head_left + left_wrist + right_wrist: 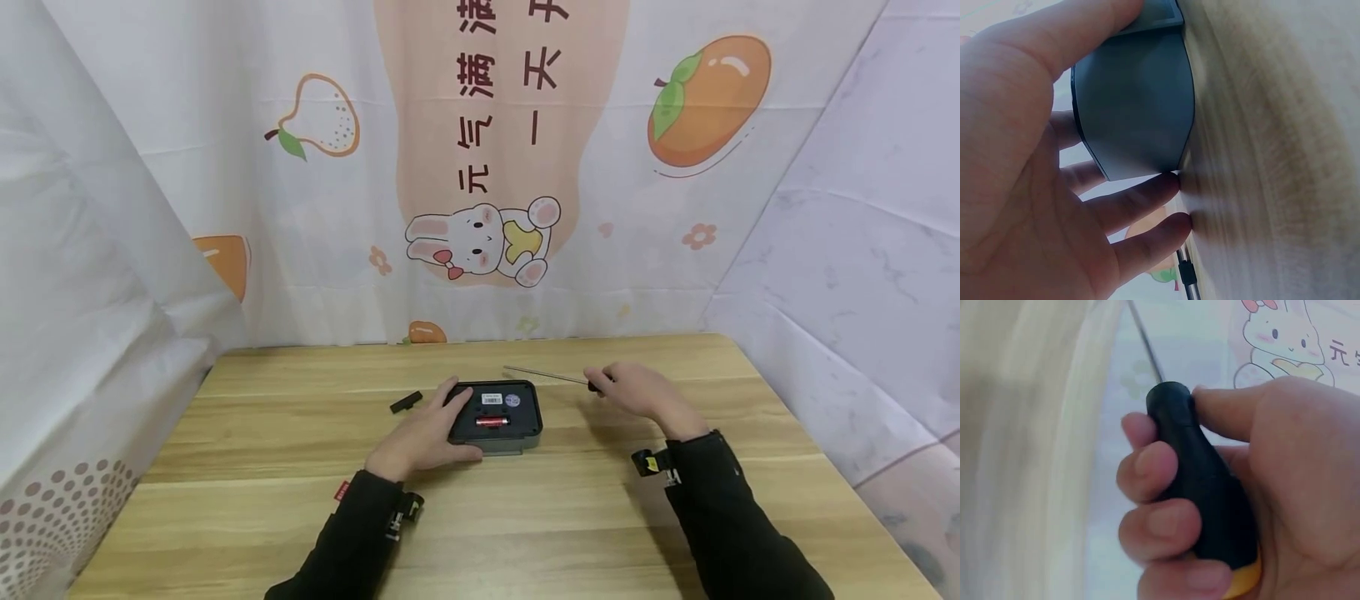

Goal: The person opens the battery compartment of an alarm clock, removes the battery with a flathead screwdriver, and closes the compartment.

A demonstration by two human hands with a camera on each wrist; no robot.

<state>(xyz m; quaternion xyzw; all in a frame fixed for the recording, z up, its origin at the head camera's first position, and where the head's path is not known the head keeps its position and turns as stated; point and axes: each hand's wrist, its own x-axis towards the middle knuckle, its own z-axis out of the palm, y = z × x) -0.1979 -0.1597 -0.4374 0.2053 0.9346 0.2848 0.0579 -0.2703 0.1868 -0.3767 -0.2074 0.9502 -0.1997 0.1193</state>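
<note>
A black box-shaped device (497,412) lies on the table with its labelled side up. One red battery (492,422) sits in its uncovered slot. My left hand (427,433) grips the device at its left end, thumb along the near side and fingers toward the far side. In the left wrist view, the device's dark end wall (1135,106) stands between thumb and fingers. My right hand (637,390) holds a screwdriver (1204,481) by its black and yellow handle, fingers wrapped round it. The thin metal shaft (543,374) points left, beyond the device's far edge.
A small black strip-like cover (406,402) lies on the wooden table (562,533), left of the device. Beside the left sleeve shows a small red piece (341,490) with light marks. A printed curtain (315,217) hangs behind the table.
</note>
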